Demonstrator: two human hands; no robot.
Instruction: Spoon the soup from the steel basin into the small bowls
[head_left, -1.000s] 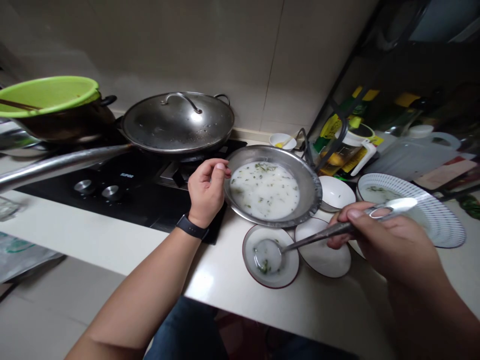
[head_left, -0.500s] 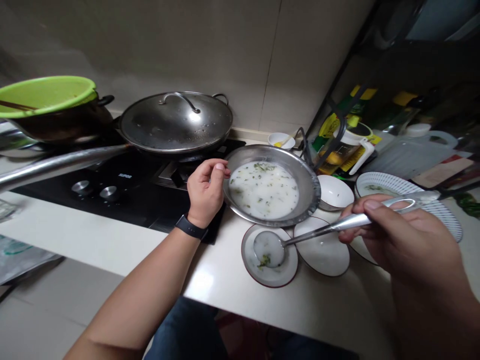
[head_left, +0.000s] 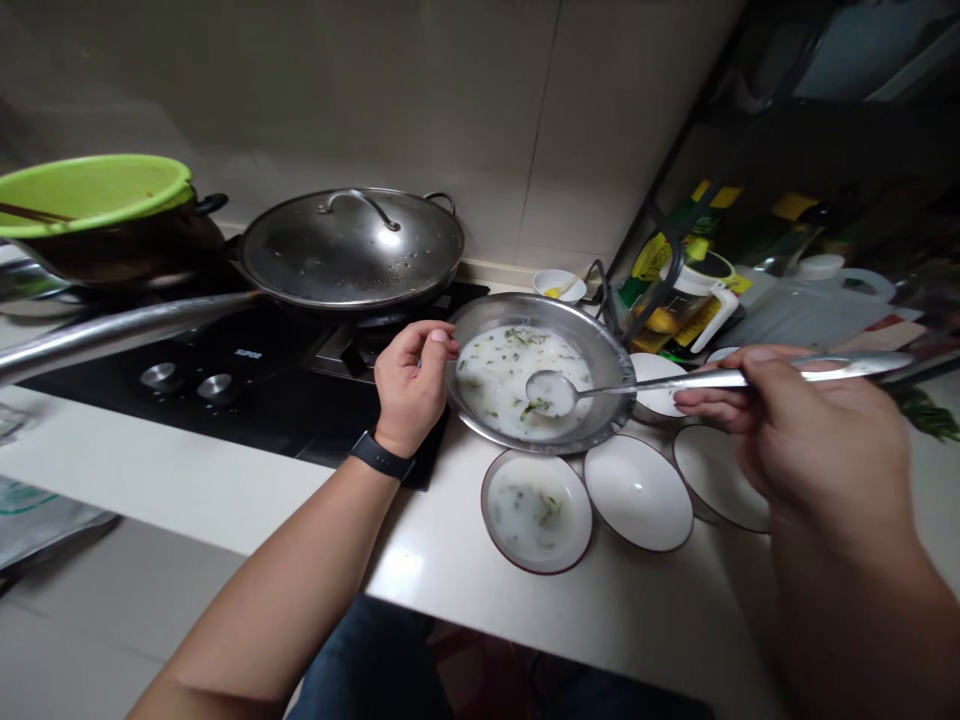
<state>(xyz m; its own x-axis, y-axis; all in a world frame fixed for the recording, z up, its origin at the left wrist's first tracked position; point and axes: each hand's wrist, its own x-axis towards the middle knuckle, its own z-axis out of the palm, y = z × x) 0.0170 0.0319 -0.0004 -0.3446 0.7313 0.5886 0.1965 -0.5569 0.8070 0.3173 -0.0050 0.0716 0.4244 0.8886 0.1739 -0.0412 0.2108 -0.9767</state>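
My left hand (head_left: 412, 375) is closed at the left rim of a metal basin (head_left: 619, 350), its fingers curled against the edge. In the basin is a milky white soup (head_left: 517, 370) with chopped greens. My right hand (head_left: 817, 430) grips the handle of a metal ladle (head_left: 555, 393). The ladle's bowl is over the soup, with some liquid and a bit of green in it. Just in front of the basin stands a red-rimmed bowl (head_left: 499, 545) holding some of the soup. Beside it are two more white bowls, a middle one (head_left: 637, 495) and a right one (head_left: 716, 470), partly behind my right hand.
A lidded wok (head_left: 352, 250) sits on the black stove (head_left: 247, 385), its long handle reaching left. Farther left, a green basin (head_left: 97, 185) rests on a dark pot (head_left: 127, 250). Bottles, a jug (head_left: 817, 300) and a dark rack (head_left: 671, 240) crowd the right back.
My right hand has lifted the ladle from the near bowl back over the basin. More soup shows in that bowl now. My left hand stays at the basin's rim.
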